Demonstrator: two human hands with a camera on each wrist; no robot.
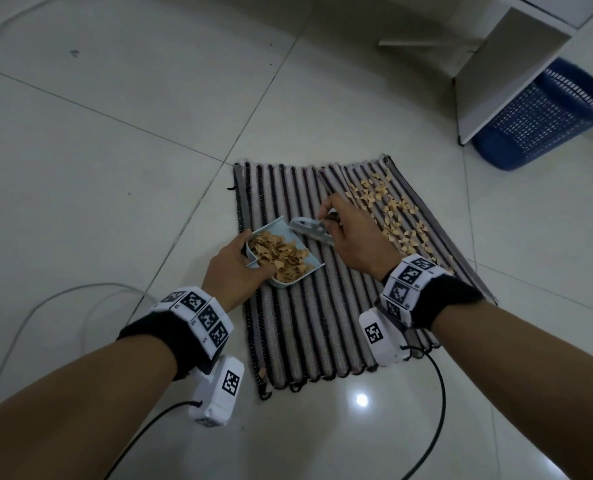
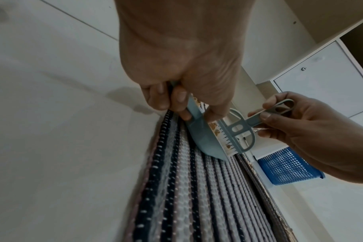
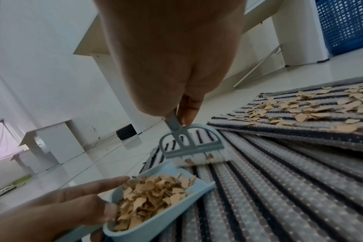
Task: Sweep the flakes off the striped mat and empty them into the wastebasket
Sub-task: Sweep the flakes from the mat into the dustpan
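Note:
A striped mat point(image 1: 322, 323) lies on the tiled floor, with tan flakes point(image 1: 392, 209) strewn over its far right part. My left hand point(image 1: 236, 268) grips a light blue dustpan point(image 1: 288, 282) heaped with flakes point(image 3: 153, 201); the pan is tilted with its front lip on the mat point(image 2: 186, 204). My right hand point(image 1: 350, 233) pinches the handle of a small blue brush point(image 1: 310, 230). In the right wrist view the brush point(image 3: 189, 145) has its white bristles on the mat at the pan's mouth. The blue mesh wastebasket point(image 1: 544, 116) stands at the far right.
A white cabinet point(image 1: 502, 57) stands beside the wastebasket point(image 2: 288, 165), partly in front of it. A grey cable point(image 1: 28, 313) curves over the floor at left, and black wrist cables point(image 1: 437, 410) trail near the mat's front edge. A fold raises the mat's right part point(image 3: 290, 129).

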